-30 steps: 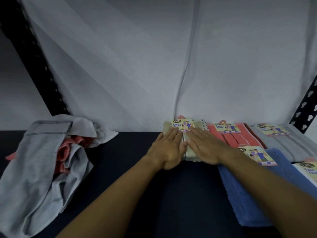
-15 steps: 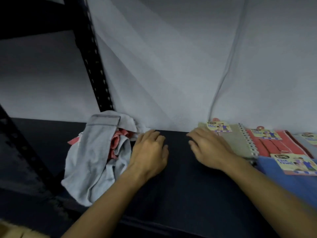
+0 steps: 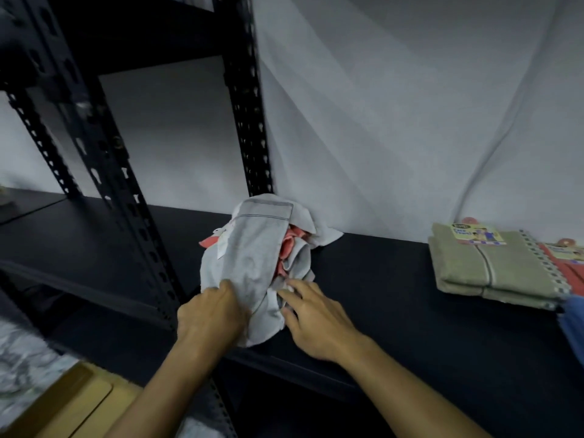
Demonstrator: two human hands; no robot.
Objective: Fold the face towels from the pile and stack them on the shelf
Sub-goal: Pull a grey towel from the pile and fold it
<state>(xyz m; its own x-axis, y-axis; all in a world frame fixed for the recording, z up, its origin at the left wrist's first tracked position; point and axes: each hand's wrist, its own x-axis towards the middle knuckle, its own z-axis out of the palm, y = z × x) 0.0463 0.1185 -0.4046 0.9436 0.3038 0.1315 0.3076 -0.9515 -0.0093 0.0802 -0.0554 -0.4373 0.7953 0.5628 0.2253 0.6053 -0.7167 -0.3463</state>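
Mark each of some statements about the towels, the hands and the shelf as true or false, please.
1. Both hands are on the crumpled pile. True: left hand and right hand touch its near edge.
2. The pile holds only grey cloth. False: a pink towel shows inside.
3. The folded beige towel lies right of the pile. True.
4. The beige towel touches the pile. False: bare shelf lies between them.
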